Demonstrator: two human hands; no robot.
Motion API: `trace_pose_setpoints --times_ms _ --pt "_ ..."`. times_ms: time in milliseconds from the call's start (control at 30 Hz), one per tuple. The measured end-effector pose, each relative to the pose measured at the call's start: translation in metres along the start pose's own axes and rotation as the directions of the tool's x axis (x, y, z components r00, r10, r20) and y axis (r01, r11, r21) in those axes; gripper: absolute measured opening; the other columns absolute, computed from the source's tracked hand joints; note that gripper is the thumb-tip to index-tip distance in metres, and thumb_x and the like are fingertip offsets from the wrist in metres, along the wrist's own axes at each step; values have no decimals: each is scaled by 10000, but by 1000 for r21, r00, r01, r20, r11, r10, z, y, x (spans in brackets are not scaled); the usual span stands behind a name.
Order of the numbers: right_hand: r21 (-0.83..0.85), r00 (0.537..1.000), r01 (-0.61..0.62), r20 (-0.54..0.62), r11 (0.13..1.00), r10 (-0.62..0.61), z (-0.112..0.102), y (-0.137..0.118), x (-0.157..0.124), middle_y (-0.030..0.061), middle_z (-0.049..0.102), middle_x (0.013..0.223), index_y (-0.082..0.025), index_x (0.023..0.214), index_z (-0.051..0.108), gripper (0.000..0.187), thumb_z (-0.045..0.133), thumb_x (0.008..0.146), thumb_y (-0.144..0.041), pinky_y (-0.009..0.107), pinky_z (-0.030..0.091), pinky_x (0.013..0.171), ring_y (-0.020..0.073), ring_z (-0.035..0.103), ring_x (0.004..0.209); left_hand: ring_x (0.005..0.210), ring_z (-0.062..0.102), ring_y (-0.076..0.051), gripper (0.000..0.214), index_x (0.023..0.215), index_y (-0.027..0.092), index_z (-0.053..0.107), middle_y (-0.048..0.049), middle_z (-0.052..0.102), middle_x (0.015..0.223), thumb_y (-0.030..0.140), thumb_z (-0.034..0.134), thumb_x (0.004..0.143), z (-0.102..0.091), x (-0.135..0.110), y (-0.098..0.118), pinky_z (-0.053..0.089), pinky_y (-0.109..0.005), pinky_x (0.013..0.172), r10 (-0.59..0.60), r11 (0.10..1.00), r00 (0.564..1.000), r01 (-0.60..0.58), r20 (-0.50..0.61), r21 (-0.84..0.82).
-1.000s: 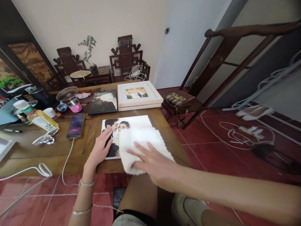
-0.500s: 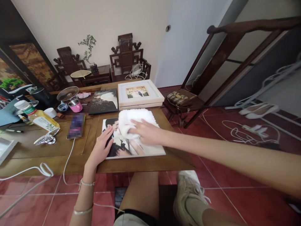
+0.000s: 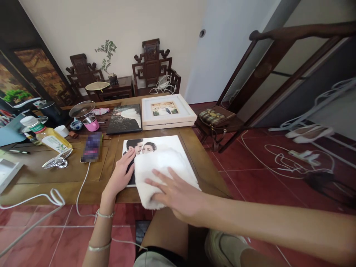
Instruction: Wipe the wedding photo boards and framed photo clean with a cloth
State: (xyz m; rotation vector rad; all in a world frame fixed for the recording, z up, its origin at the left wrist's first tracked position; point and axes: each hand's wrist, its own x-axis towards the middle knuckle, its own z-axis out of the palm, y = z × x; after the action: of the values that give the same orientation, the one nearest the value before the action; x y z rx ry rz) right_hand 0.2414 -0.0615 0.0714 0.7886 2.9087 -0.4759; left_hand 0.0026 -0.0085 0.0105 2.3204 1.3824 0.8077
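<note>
A photo panel [image 3: 169, 142] of a couple lies flat near the table's front edge. My left hand [image 3: 122, 171] rests on its left edge, fingers stretched out over the picture. Over the panel's lower and right part spreads a fluffy white cloth [image 3: 161, 162], its near end hanging past the table edge. My right hand [image 3: 179, 194] presses on the cloth with fingers spread, the thumb side tucked against a fold, keeping hold of it. The cloth hides much of the picture; two heads show above it.
Behind the panel lie a dark photo panel [image 3: 124, 120] and a white picture frame [image 3: 185, 107]. To the left are a phone [image 3: 91, 147] on a cable, a clear hair claw [image 3: 58, 160], an oil bottle [image 3: 51, 139] and a pink cup [image 3: 91, 124]. A chair [image 3: 236, 120] holds a bag [image 3: 213, 116].
My right hand has drawn the white cloth toward me, from the panel's upper part to its front edge, uncovering the second head. The left hand stays in place on the panel.
</note>
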Motion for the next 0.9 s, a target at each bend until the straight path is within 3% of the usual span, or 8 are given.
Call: trace_pose_setpoints --times_ms 167,367,533,633,767,900 --pt "-8 999 29 -42 1000 -30 -1 6 2 89 367 1505 -203 1271 578 640 435 682 3 701 208 1047 376 200 1414 1417 294 -207 458 1412 202 431 -84 370 1512 246 382 958 -1 0 0 250 -443 1169 9 1000 1000 -9 -10 -7" --pt "-134 988 -51 -152 990 30 -11 52 34 131 377 1497 -170 1283 545 568 438 754 6 661 269 1027 364 206 1415 1426 269 -217 459 1415 198 428 -88 354 1518 288 399 966 -1 2 2 234 -449 1171 -12 1000 1000 12 -6 3" --pt "-98 989 -96 -123 991 84 -38 90 69 191 558 1305 -155 1279 518 499 471 796 -37 580 352 986 331 281 1387 1422 280 -210 449 1408 203 437 -86 369 1512 302 395 973 -2 1 2 236 -443 1167 -22 1000 1000 22 5 8" --pt "-89 988 -103 -129 991 91 -43 101 77 189 559 1296 -161 1288 506 516 436 801 -5 574 348 987 313 273 1392 1419 288 -208 455 1418 215 422 -80 373 1511 310 397 974 -3 0 2 244 -442 1164 -30 999 1000 30 4 14" --pt "-110 975 -130 -196 985 107 -28 86 65 185 382 1477 -137 1272 523 472 496 807 -65 679 249 1013 382 176 1414 1416 294 -209 454 1414 220 429 -74 386 1505 311 403 970 -2 2 3 236 -445 1168 -28 1000 1000 28 -1 2" --pt "-80 983 -138 -133 987 127 -9 40 39 151 302 1531 -149 1295 525 590 463 733 19 717 205 1025 397 157 1419 1423 277 -209 463 1420 213 421 -81 357 1519 291 402 964 -2 2 2 232 -441 1171 -16 1000 1000 16 -4 -8"
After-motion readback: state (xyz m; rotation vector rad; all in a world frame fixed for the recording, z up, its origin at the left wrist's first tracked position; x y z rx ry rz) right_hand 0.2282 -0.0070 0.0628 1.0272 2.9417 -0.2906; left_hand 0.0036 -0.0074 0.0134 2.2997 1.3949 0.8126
